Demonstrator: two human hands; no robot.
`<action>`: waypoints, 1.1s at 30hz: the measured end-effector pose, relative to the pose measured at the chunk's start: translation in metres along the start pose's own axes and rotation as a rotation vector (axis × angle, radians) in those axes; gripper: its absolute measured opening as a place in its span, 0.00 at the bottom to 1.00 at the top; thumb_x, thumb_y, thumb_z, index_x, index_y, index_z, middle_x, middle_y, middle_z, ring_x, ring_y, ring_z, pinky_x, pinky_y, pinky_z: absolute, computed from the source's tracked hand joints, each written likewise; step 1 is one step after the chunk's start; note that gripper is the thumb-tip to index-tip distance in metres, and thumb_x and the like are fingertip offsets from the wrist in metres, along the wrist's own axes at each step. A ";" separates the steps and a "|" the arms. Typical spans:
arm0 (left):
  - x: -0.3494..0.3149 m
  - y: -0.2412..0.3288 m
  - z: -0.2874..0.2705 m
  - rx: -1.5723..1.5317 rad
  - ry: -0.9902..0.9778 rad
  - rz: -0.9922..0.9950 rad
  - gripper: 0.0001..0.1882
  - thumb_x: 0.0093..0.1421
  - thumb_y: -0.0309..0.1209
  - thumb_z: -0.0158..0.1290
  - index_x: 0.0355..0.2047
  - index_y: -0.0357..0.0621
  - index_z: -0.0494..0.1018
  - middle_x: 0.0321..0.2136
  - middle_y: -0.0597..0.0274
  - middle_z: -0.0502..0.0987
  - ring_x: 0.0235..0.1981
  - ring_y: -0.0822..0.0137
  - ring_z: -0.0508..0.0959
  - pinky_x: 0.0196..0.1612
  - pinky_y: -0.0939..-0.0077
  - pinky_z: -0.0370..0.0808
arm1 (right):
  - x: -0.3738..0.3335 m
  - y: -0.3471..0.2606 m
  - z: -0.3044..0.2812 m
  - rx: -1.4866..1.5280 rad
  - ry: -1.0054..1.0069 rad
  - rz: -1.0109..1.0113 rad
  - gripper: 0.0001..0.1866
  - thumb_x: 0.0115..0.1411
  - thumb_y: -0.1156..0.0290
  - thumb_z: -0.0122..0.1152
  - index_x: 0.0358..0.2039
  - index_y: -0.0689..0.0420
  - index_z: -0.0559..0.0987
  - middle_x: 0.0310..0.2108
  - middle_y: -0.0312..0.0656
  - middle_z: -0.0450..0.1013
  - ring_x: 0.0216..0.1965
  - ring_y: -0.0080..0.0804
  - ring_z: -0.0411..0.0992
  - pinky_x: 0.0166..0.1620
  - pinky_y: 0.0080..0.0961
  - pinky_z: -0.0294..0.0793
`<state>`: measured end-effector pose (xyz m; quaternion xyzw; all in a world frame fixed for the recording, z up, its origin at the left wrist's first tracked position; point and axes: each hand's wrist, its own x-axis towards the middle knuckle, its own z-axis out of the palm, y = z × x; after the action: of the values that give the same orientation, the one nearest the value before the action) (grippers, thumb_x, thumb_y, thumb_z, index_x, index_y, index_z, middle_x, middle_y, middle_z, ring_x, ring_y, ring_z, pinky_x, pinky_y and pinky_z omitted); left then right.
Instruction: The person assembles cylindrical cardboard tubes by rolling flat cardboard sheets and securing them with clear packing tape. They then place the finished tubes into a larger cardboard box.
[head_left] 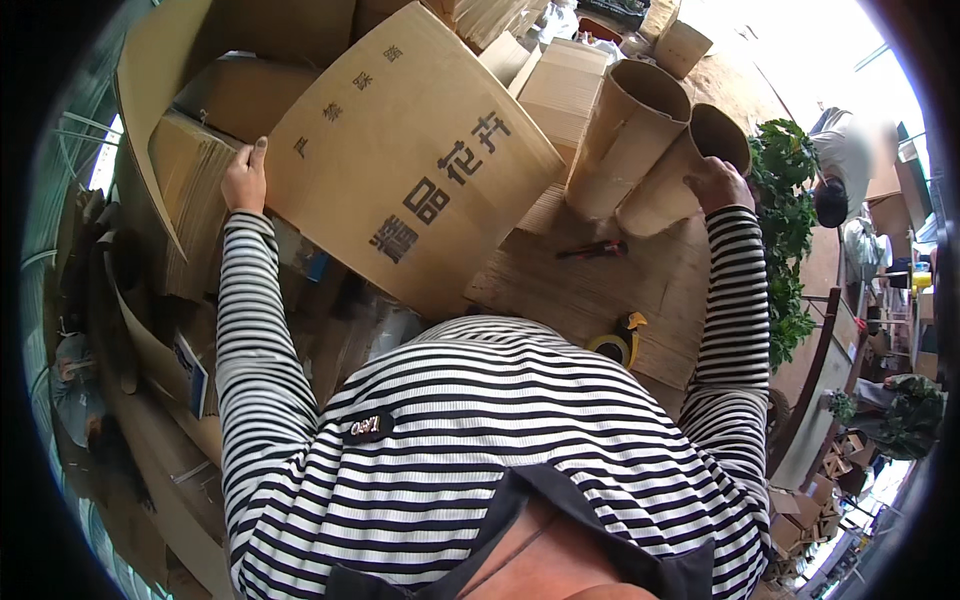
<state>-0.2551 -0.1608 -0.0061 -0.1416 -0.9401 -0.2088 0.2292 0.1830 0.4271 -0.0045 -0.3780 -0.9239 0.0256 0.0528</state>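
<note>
A large brown cardboard box (370, 180) with dark printing on its broad face stands tilted in front of me. My left hand (246, 178) grips its left corner, thumb up along the edge. At the right, my right hand (722, 186) is closed at the side of a rolled cardboard tube (660, 190), just below its open rim; some fingertips are hidden. A second, similar cardboard tube (620, 140) stands against it on the left. Between the box and my right arm, a red and black utility knife (592, 250) lies on a cardboard surface (640, 290).
A yellow and black tape measure (618, 342) lies close to my body. Stacked cardboard (190, 180) crowds the left side, and another carton (565, 90) stands behind the tubes. Green leafy plants (785, 230) line the right, with another person (845, 165) beyond them.
</note>
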 end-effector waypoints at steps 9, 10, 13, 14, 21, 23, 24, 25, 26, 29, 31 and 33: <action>0.005 0.004 0.018 0.074 -0.024 0.065 0.33 0.65 0.66 0.40 0.35 0.50 0.78 0.29 0.50 0.81 0.31 0.41 0.80 0.29 0.50 0.76 | -0.021 0.042 0.014 -0.037 0.343 -0.098 0.14 0.61 0.56 0.58 0.33 0.53 0.81 0.35 0.44 0.79 0.39 0.48 0.78 0.42 0.39 0.78; 0.004 0.002 0.017 0.083 -0.032 0.076 0.33 0.65 0.66 0.40 0.35 0.50 0.78 0.29 0.50 0.81 0.31 0.41 0.80 0.29 0.50 0.76 | -0.026 0.045 0.007 -0.024 0.403 -0.087 0.14 0.61 0.57 0.59 0.33 0.54 0.81 0.35 0.44 0.79 0.39 0.48 0.78 0.42 0.39 0.78; 0.002 0.009 0.013 0.091 -0.105 0.093 0.33 0.66 0.65 0.40 0.35 0.49 0.77 0.29 0.50 0.81 0.31 0.41 0.80 0.30 0.50 0.76 | -0.044 0.054 -0.045 -0.117 0.381 -0.150 0.09 0.60 0.63 0.60 0.31 0.55 0.82 0.27 0.41 0.77 0.27 0.39 0.76 0.32 0.32 0.74; 0.003 0.004 0.013 0.074 -0.086 0.111 0.33 0.66 0.65 0.40 0.35 0.48 0.77 0.28 0.49 0.81 0.31 0.41 0.80 0.31 0.50 0.76 | -0.052 0.040 -0.055 -0.031 0.353 -0.138 0.09 0.59 0.64 0.61 0.31 0.56 0.82 0.26 0.40 0.76 0.25 0.35 0.75 0.31 0.30 0.73; 0.008 0.002 0.001 -0.051 -0.095 0.092 0.35 0.64 0.66 0.45 0.40 0.44 0.81 0.33 0.46 0.82 0.36 0.42 0.81 0.38 0.53 0.76 | -0.112 -0.023 -0.078 0.332 0.244 -0.204 0.05 0.56 0.75 0.64 0.31 0.62 0.80 0.27 0.46 0.75 0.27 0.34 0.74 0.33 0.27 0.73; 0.004 -0.008 0.001 -0.040 -0.136 0.032 0.35 0.63 0.65 0.45 0.41 0.44 0.81 0.35 0.46 0.82 0.38 0.43 0.81 0.40 0.53 0.77 | -0.136 -0.052 -0.083 0.355 0.205 -0.190 0.05 0.55 0.76 0.64 0.30 0.63 0.79 0.26 0.46 0.74 0.25 0.34 0.73 0.31 0.27 0.72; 0.002 -0.011 -0.003 -0.021 -0.152 0.002 0.35 0.63 0.65 0.46 0.42 0.44 0.81 0.36 0.46 0.82 0.39 0.43 0.81 0.41 0.53 0.77 | -0.144 -0.058 -0.079 0.379 0.183 -0.188 0.05 0.55 0.76 0.64 0.29 0.64 0.79 0.25 0.46 0.73 0.24 0.34 0.72 0.31 0.27 0.71; -0.004 -0.010 -0.003 0.039 -0.103 -0.026 0.34 0.64 0.64 0.47 0.44 0.46 0.81 0.39 0.47 0.82 0.43 0.45 0.81 0.45 0.55 0.77 | -0.149 -0.059 -0.073 0.423 0.178 -0.227 0.05 0.55 0.76 0.64 0.29 0.64 0.78 0.25 0.46 0.71 0.23 0.33 0.70 0.29 0.26 0.69; -0.007 -0.014 -0.003 0.040 -0.117 -0.023 0.33 0.64 0.64 0.47 0.45 0.46 0.81 0.40 0.47 0.82 0.44 0.45 0.81 0.46 0.55 0.78 | -0.149 -0.061 -0.069 0.454 0.146 -0.224 0.05 0.55 0.76 0.64 0.29 0.64 0.78 0.25 0.46 0.71 0.23 0.33 0.70 0.30 0.26 0.69; -0.010 -0.031 0.005 0.019 -0.116 0.004 0.30 0.65 0.61 0.48 0.46 0.48 0.80 0.41 0.50 0.83 0.44 0.47 0.81 0.46 0.56 0.78 | -0.147 -0.070 -0.063 0.581 0.060 -0.201 0.03 0.55 0.78 0.62 0.29 0.65 0.77 0.25 0.45 0.71 0.23 0.30 0.70 0.30 0.24 0.70; -0.016 -0.028 0.000 0.037 -0.110 -0.005 0.29 0.65 0.60 0.47 0.46 0.49 0.80 0.40 0.50 0.83 0.44 0.47 0.81 0.46 0.56 0.78 | -0.149 -0.067 -0.052 0.672 0.035 -0.200 0.05 0.58 0.78 0.63 0.29 0.66 0.77 0.23 0.39 0.69 0.21 0.22 0.69 0.26 0.20 0.68; -0.022 -0.031 -0.001 0.124 -0.120 0.031 0.24 0.68 0.56 0.45 0.51 0.55 0.77 0.45 0.54 0.81 0.44 0.48 0.81 0.44 0.55 0.79 | -0.148 -0.070 -0.042 0.724 0.027 -0.217 0.05 0.60 0.79 0.63 0.29 0.67 0.77 0.23 0.37 0.68 0.20 0.18 0.69 0.24 0.18 0.67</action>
<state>-0.2477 -0.1919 -0.0264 -0.1542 -0.9609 -0.1379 0.1839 0.2445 0.2738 0.0313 -0.2352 -0.8889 0.3399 0.1974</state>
